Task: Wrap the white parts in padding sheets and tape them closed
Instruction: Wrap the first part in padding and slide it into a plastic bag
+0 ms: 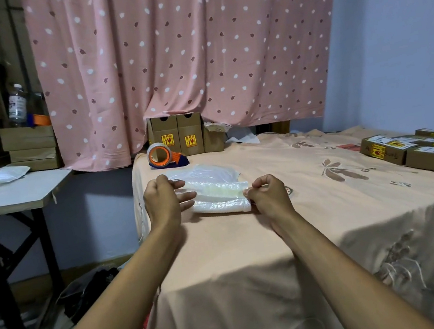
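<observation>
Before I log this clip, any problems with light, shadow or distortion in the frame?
Head view: wide-angle bending bows the side table and forearms; a broad shadow darkens the near bedspread; the left hand, right hand and padding bundle are evenly lit, slightly soft, no glare.

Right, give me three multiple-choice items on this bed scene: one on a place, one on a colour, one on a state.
1. Where is the orange-cored tape dispenser?
A. beyond the rolled white padding bundle
B. on the side table
C. in the right hand

2. What colour is the dotted curtain?
A. blue
B. pink
C. green

3. What is the left hand doing?
A. resting apart
B. lifting a box
C. holding the bundle's end

A: it sits at the peach bedsheet's far edge.
B: pink fabric.
C: fingers lie on it; the right hand pinches the other end.
</observation>
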